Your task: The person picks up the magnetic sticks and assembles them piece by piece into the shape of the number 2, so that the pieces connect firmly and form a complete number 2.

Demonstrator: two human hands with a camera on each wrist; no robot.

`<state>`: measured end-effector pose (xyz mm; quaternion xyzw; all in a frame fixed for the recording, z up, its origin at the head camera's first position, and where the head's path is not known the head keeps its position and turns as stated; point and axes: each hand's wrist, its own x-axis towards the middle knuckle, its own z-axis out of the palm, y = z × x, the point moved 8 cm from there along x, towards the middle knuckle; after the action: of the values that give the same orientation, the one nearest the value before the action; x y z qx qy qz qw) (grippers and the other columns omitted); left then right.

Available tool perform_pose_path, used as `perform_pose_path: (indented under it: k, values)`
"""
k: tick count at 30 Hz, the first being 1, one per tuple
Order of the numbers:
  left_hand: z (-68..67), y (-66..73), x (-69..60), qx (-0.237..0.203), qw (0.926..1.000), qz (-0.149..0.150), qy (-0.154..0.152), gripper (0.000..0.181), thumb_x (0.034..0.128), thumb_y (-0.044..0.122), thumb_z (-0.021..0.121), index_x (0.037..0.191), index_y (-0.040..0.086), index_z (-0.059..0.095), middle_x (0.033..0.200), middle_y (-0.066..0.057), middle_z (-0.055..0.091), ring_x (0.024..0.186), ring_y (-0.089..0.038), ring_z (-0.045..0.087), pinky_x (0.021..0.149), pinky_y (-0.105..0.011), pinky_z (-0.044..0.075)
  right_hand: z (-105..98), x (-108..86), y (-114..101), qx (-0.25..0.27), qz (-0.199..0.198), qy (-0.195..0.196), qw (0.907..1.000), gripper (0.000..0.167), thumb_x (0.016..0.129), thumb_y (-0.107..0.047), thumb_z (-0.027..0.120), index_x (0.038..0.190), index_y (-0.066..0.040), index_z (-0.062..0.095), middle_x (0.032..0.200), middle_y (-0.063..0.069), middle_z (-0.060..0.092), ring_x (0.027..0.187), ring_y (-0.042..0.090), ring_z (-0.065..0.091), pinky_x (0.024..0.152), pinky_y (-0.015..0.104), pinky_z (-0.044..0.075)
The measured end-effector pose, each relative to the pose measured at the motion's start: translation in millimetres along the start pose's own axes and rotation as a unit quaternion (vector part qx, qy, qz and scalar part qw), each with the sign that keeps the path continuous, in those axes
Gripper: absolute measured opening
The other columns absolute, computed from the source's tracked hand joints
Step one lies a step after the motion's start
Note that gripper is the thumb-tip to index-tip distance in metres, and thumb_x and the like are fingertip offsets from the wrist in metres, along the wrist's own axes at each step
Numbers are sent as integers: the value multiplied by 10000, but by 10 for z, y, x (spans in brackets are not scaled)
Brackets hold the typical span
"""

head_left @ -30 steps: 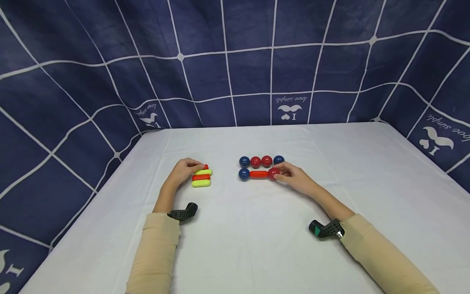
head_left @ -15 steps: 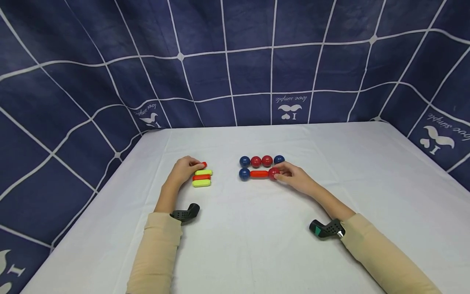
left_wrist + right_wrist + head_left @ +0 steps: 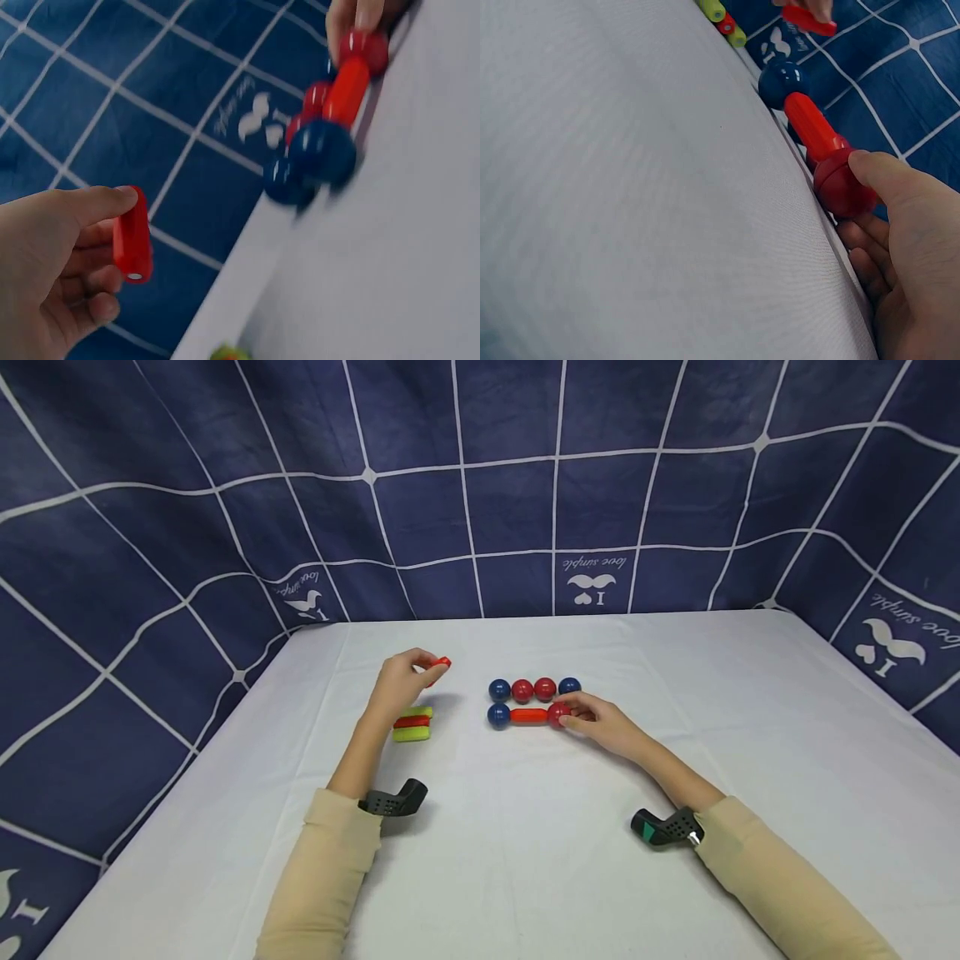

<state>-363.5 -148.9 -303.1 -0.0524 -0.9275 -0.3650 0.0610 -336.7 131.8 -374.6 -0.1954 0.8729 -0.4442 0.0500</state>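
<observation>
My left hand (image 3: 402, 683) pinches a red rod (image 3: 133, 236) between thumb and fingers, held above the table; the left wrist view shows a pale spot on the rod's end. My right hand (image 3: 602, 723) grips a red ball (image 3: 843, 184) by its sides. That ball is joined to another red rod (image 3: 528, 716), whose far end meets a blue ball (image 3: 498, 716). Just behind this piece lie a blue ball (image 3: 499, 690), two red balls (image 3: 522, 691) and another blue ball (image 3: 570, 686) in a row.
Below my left hand, two yellow-green rods (image 3: 411, 734) lie with a red rod (image 3: 412, 722) between them. The white table (image 3: 510, 852) is bordered at the back and sides by a dark blue curtain (image 3: 510, 510) with white lines.
My left hand has lifted the red rod off the far end of the rod group and carried it up and to the right. My right hand keeps its grip in the same place.
</observation>
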Motion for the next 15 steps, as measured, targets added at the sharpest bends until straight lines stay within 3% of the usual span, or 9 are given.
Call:
perform_pose_path:
  k: [2, 4, 6, 9, 13, 15]
  values:
    - [109, 137, -28, -218, 9990, -2, -391, 337, 851, 371, 603, 1047, 98, 624, 1014, -75, 638, 857, -223, 547, 714, -298, 447, -3, -2, -1, -9, -9, -3, 10000, 421, 886, -308, 569, 1261, -125, 511, 1144, 112, 573, 1015, 225, 520, 897, 363, 435]
    - [263, 256, -68, -384, 9945, 46, -978, 321, 850, 359, 607, 1041, 102, 628, 948, -67, 641, 803, -218, 555, 697, -312, 470, -6, -4, 1, -23, -14, 1, 10000, 417, 888, -304, 567, 1259, -123, 512, 1139, 113, 574, 1009, 223, 520, 888, 351, 436]
    - [435, 351, -127, -551, 9849, 83, -1640, 301, 850, 339, 610, 1030, 98, 627, 864, -51, 632, 724, -203, 550, 672, -316, 482, -8, -5, 9, -42, -3, 10, 10000, 413, 888, -303, 566, 1257, -123, 513, 1133, 112, 575, 1000, 220, 519, 876, 334, 437]
    - [661, 455, -236, -927, 9647, 115, -2462, 278, 850, 290, 615, 1027, 76, 623, 750, -33, 611, 621, -168, 541, 631, -308, 488, -5, -7, 19, -62, 24, 6, 10000, 411, 888, -298, 566, 1256, -124, 514, 1123, 111, 577, 987, 218, 518, 858, 315, 436]
    - [888, 561, -366, -1337, 9419, 48, -3082, 277, 847, 243, 618, 1047, 52, 612, 714, -9, 595, 554, -123, 548, 578, -248, 486, -2, -3, 10, -40, -9, -12, 10000, 411, 888, -296, 565, 1256, -117, 514, 1116, 112, 583, 987, 219, 523, 858, 317, 434]
    - [991, 598, -413, -1399, 9357, 10, -3237, 270, 847, 231, 619, 1045, 47, 620, 698, -7, 585, 539, -112, 544, 562, -220, 478, -6, -1, -3, -37, -53, -7, 10000, 413, 888, -301, 565, 1254, -114, 515, 1119, 111, 586, 995, 218, 528, 864, 326, 437]
